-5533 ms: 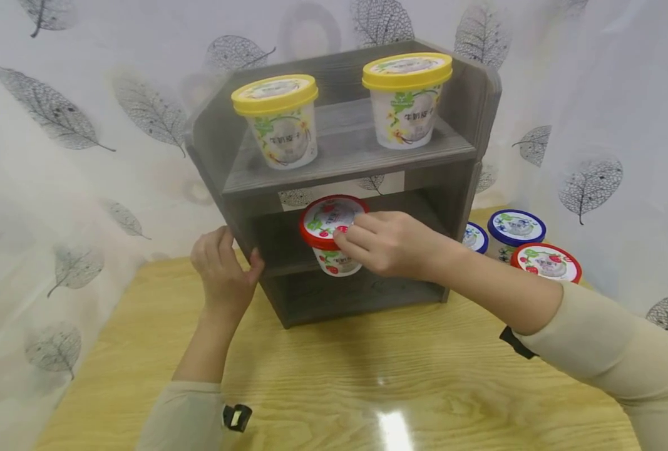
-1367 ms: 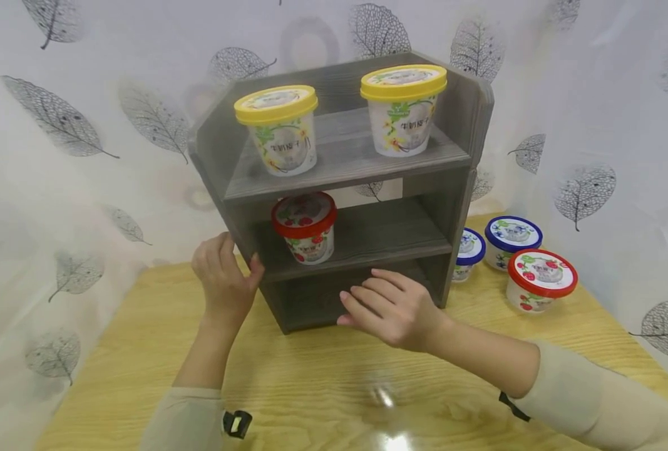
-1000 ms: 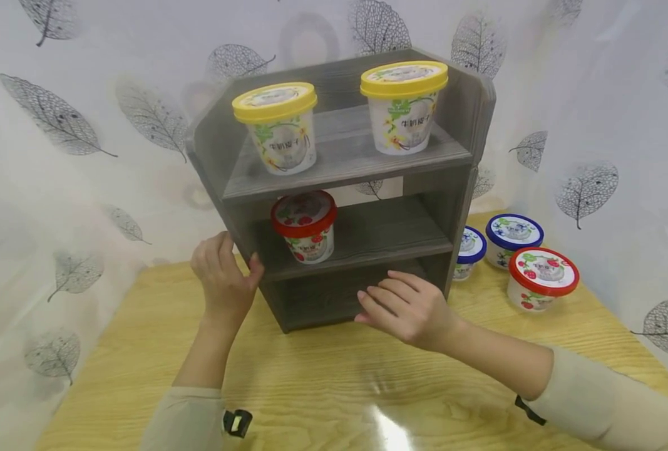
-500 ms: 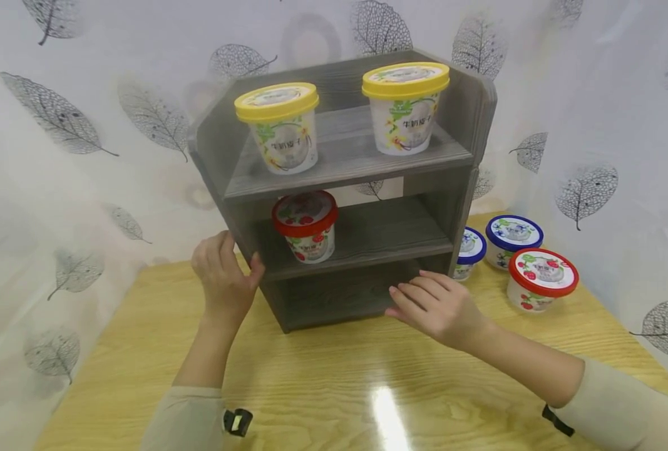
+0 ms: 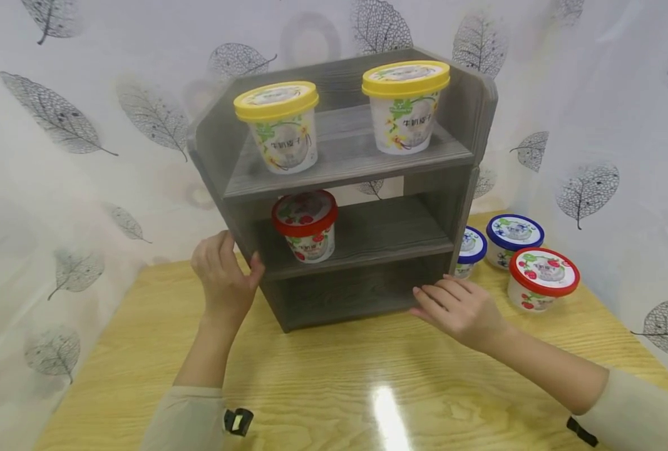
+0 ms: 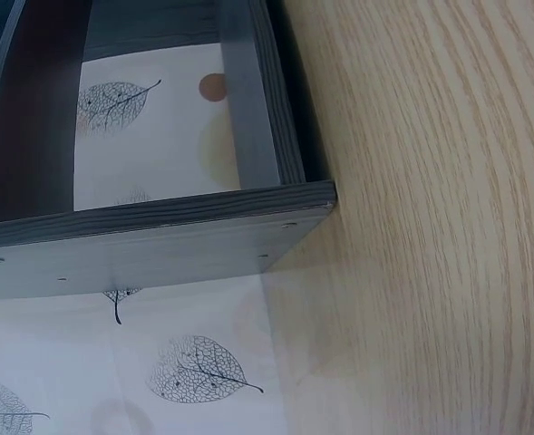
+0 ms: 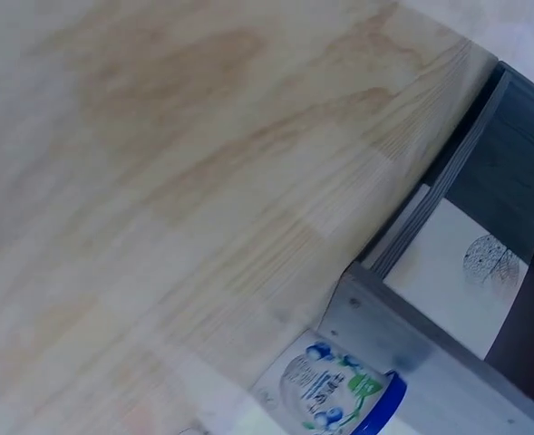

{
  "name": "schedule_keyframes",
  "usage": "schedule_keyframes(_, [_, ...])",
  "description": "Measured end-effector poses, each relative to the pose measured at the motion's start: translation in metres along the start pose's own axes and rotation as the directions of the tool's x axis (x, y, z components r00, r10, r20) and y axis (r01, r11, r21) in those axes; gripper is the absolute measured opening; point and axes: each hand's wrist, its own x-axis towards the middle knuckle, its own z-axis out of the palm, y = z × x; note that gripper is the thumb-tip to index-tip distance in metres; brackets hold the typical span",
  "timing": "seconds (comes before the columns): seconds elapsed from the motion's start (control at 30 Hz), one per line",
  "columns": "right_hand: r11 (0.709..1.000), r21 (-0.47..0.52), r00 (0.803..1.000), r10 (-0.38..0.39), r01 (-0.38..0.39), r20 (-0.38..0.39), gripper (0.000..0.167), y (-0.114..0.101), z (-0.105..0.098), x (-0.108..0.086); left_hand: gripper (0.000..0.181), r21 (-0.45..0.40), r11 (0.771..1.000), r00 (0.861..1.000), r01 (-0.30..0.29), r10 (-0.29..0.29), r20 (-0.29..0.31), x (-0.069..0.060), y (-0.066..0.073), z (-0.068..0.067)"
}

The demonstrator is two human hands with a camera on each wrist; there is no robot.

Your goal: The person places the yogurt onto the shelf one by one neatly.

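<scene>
Left hand (image 5: 221,269) rests at the left side of the grey shelf (image 5: 345,178), thumb across the front edge; whether it grips, cannot tell. Right hand (image 5: 463,313) near the lower right corner, fingers loosely bent, holding nothing; contact unclear. Shelved: red tub (image 5: 305,233), middle level, left end; left yellow tub (image 5: 284,134) and right yellow tub (image 5: 405,113) up top. Left over, by my reading: near blue tub (image 5: 471,250), far blue tub (image 5: 515,235), outer red tub (image 5: 544,275), all on the table (image 5: 322,376) to the right. Perhaps half done. Lids on; contents hidden.

3 tubs (image 5: 285,141) in the rack (image 5: 342,134), 3 to its right
</scene>
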Motion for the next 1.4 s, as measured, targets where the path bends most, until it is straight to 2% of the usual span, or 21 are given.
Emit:
schedule_keyframes(0.47, [0.998, -0.038, 0.999, 0.052, -0.052, 0.003, 0.04, 0.023, -0.019, -0.019, 0.041, 0.005, 1.0, 1.0, 0.004, -0.004, -0.014, 0.001, -0.002, -0.002])
schedule_keyframes(0.9, [0.992, -0.1, 0.997, 0.074, -0.073, 0.009, 0.041, 0.052, -0.041, -0.049, 0.042, 0.007, 1.0, 1.0, -0.004, 0.004, -0.009, 0.001, -0.001, -0.003])
schedule_keyframes(1.1, [0.991, -0.09, 0.993, 0.101, -0.096, 0.054, 0.043, 0.055, -0.052, -0.062, 0.042, 0.002, 1.0, 1.0, -0.007, 0.007, -0.001, 0.002, -0.001, -0.002])
schedule_keyframes(1.4, [0.989, -0.105, 0.991, 0.109, -0.101, 0.081, 0.044, 0.056, -0.07, -0.073, 0.042, 0.014, 1.0, 1.0, -0.017, 0.016, 0.022, 0.001, 0.0, -0.002])
